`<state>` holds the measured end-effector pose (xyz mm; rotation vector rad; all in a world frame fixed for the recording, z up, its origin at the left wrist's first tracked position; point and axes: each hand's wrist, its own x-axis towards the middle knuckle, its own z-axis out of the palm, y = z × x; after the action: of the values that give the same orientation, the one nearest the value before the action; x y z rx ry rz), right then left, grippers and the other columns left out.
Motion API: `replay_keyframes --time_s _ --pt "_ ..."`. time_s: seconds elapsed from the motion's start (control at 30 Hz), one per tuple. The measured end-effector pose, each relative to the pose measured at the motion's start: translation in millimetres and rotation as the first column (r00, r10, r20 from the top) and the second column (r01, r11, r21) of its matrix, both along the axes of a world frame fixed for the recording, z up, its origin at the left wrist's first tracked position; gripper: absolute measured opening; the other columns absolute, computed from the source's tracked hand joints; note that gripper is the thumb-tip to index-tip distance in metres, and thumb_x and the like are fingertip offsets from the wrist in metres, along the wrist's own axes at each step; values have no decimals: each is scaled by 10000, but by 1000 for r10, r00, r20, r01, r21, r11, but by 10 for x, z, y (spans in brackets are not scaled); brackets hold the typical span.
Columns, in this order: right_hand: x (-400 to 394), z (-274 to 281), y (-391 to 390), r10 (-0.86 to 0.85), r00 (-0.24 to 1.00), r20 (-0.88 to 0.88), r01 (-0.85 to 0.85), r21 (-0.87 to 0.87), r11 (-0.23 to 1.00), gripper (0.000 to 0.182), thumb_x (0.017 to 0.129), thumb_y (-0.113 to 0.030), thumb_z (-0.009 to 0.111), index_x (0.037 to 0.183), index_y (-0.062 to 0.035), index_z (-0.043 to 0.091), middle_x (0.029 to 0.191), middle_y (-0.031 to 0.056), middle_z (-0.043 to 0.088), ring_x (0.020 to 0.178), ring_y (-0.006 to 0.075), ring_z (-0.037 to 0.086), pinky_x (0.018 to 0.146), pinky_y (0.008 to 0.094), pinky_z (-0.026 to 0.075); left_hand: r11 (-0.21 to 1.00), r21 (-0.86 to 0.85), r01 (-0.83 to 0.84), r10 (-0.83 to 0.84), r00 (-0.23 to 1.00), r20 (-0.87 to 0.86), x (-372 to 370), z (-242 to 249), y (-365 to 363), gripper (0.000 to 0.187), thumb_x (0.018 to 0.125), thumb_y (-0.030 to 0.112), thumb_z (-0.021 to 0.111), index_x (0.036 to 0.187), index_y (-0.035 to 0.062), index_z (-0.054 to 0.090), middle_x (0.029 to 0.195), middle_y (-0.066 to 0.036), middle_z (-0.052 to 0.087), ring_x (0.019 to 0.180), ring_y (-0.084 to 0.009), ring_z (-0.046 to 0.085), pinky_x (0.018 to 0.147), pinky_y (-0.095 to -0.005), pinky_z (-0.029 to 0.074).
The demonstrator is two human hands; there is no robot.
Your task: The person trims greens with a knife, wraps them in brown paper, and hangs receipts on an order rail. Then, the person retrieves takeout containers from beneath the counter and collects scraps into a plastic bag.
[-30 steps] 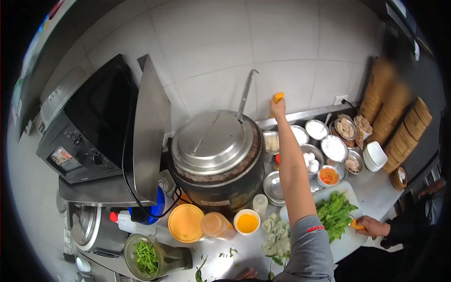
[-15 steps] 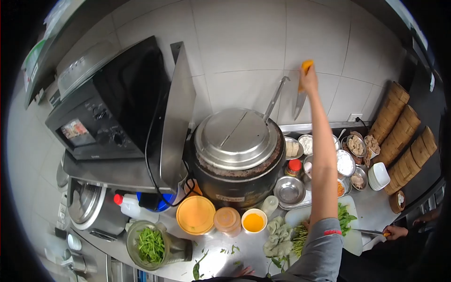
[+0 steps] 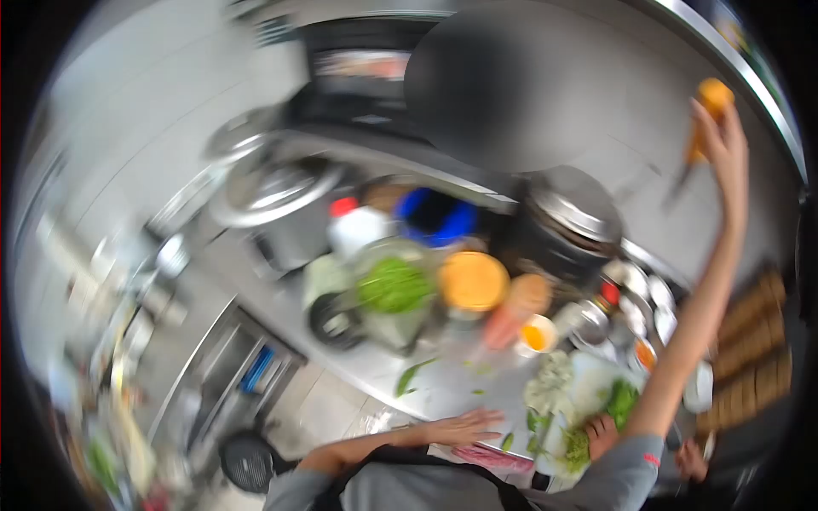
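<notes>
My right hand (image 3: 724,140), at the end of a raised arm, is closed round the orange handle of a knife (image 3: 715,94) against the tiled wall. Its blurred blade points downward. Low in the view, my left hand (image 3: 467,426) has its fingers spread at the counter's front edge, with nothing in it. To its right stands a white cutting board (image 3: 588,375) bearing leafy greens (image 3: 623,402) and cut stems (image 3: 577,447). A co-worker's hand (image 3: 601,436) rests on the greens there; another co-worker's hand (image 3: 692,460) is further right, its contents blurred.
A blender jug of chopped greens (image 3: 394,285), an orange-lidded tub (image 3: 474,281) and a cup of orange liquid (image 3: 537,335) stand on the counter. Behind are a large lidded pot (image 3: 575,209) and small bowls. Stacked bamboo steamers (image 3: 750,353) line the right side.
The camera view has swung left, blurring the scene. My right hand still holds the knife high at the wall. My left hand, barely visible before, now shows fully.
</notes>
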<state>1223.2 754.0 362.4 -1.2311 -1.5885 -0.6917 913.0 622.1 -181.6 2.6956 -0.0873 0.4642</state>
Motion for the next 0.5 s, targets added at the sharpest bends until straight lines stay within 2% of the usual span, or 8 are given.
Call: replay_keyframes --time_s 0.07,0.17,0.2,0.23,0.3,0.4,0.47,0.5 --pt "-471 86 -276 99 993 -68 -108 -138 985 342 899 -340 538 1106 -70 575 913 29 575 835 92 543 703 227 430 999 -46 -5 10 995 98 -101 124 -188 493 751 183 619 1203 81 450 1429 -175 224 1356 -344 146 1072 -519 197" --pt "-1922 161 -1081 217 975 -53 -223 -145 964 420 812 -404 650 1078 -88 575 956 66 604 844 183 574 802 368 489 985 -158 -68 101 972 210 -491 524 -467 370 764 165 642 1093 42 526 1335 -170 354 1292 -307 291 1028 -490 277" --pt "-2198 127 -1213 438 896 -74 -444 -189 876 238 870 -222 613 1047 -66 578 855 58 639 694 113 577 643 260 489 973 -216 -83 137 959 249 -662 623 -578 338 765 147 642 1069 37 543 1299 -167 400 1267 -296 339 1010 -479 307" --pt "-2578 89 -1394 584 811 -31 -572 -254 780 214 874 -284 603 958 -92 561 678 8 557 449 59 430 579 239 513 950 -289 -114 200 936 289 -862 775 -665 333 771 143 642 1070 31 549 1234 -160 445 1211 -289 393 981 -455 340" --pt "-2636 -184 -1395 708 696 -120 -665 -479 573 298 909 -236 498 1152 -64 473 985 63 529 763 88 503 549 179 437 901 -418 -114 280 890 361 -1401 1122 -897 322 783 134 641 1074 20 562 1105 -146 535 1100 -275 500 923 -405 405" --pt "-3866 -711 -2047 858 413 -305 -838 -497 227 326 893 -166 464 1174 -8 416 1062 115 520 903 135 540 508 163 419 756 -617 -219 567 691 449 -2445 1674 -1467 327 829 124 613 1129 12 547 1011 -117 594 965 -231 578 857 -331 454" --pt "-4751 -1046 -2541 869 158 -469 -845 -520 -127 358 819 -159 572 1091 31 437 1060 188 507 937 220 544 576 233 500 503 -864 -33 709 587 390 -3146 1889 -1962 320 890 133 556 1189 23 523 1112 -80 594 990 -154 573 870 -297 459" --pt "-5144 -1212 -2705 875 86 -476 -824 -528 -205 341 728 -12 628 1008 41 442 1041 231 526 919 252 546 680 302 526 529 -841 116 722 458 518 -3414 1824 -2116 351 913 165 523 1234 27 492 1133 -87 586 1030 -165 567 885 -297 456"
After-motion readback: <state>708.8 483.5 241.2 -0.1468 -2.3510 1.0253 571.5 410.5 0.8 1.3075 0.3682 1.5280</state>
